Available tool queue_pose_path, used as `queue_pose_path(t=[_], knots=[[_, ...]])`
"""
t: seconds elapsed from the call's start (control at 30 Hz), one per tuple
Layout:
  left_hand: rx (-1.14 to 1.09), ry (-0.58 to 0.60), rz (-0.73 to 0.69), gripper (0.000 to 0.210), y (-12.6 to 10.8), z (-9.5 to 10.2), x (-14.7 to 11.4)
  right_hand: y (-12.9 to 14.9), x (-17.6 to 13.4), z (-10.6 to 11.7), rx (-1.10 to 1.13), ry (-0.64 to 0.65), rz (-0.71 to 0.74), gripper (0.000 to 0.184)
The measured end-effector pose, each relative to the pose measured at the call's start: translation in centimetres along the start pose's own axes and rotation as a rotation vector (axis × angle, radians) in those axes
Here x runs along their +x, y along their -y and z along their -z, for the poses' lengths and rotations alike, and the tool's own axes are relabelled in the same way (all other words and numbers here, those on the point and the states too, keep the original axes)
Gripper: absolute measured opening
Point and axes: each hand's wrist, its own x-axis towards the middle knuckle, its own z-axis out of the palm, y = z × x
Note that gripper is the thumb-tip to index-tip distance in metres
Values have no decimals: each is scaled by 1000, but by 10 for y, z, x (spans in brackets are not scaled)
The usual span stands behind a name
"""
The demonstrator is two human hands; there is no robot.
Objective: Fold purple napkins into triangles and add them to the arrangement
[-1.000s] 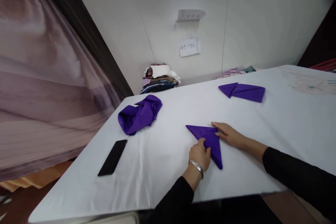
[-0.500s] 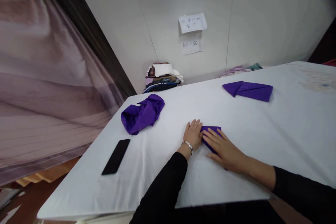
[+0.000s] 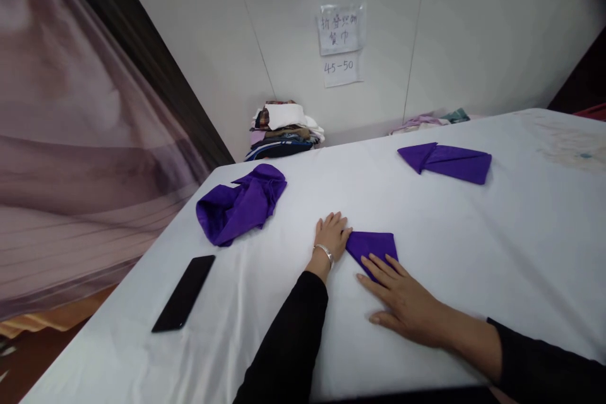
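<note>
On the white table (image 3: 473, 246), the left hand (image 3: 334, 235) and right hand (image 3: 402, 297) lie spread flat, pinning the folded purple napkin (image 3: 374, 245), apparently to flatten its creases.

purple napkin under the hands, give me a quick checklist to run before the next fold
1. Purple napkin lies flat on the white table, folded small: ok.
2. Left hand is flat on the table at the napkin's left corner: ok.
3. Right hand is flat, fingertips on the napkin's near edge: ok.
4. Edges of the layers line up: cannot tell, the right hand covers the near part.
5. Table around the napkin bare; crumpled purple cloth, black phone and finished folded napkin all lie apart from it: ok.
6. Either hand has a grip on the cloth: not ok, both are open and pressing.
</note>
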Motion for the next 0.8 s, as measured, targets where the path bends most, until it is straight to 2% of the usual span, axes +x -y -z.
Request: queue_pose_path(t=[0.1,0.2,0.33,0.43,0.5,0.57,0.67,0.73,0.8], knots=[[-78,-104,-22,23,3,1,-2,-3,0,-1,4,-7,12,62],[-84,-115,-12,15,7,6,-6,-17,4,-1,-24,-10,48,56],[-67,-125,59,11,9,15,-10,-64,19,9,-99,-29,119,46],[-58,-139,128,10,10,18,-15,-103,31,22,-188,-91,63,43],[-54,-148,164,10,10,20,-19,-117,33,28,-233,-117,35,42],[-46,-158,190,10,9,20,-23,-117,31,29,-254,-127,21,42],[-24,-188,207,13,-1,21,-24,-99,29,27,-258,-144,-28,45],[-16,-208,176,19,-15,21,-20,-83,35,27,-245,-157,-70,49],[-13,-201,85,27,-31,18,-12,-69,49,28,-220,-173,-101,52]])
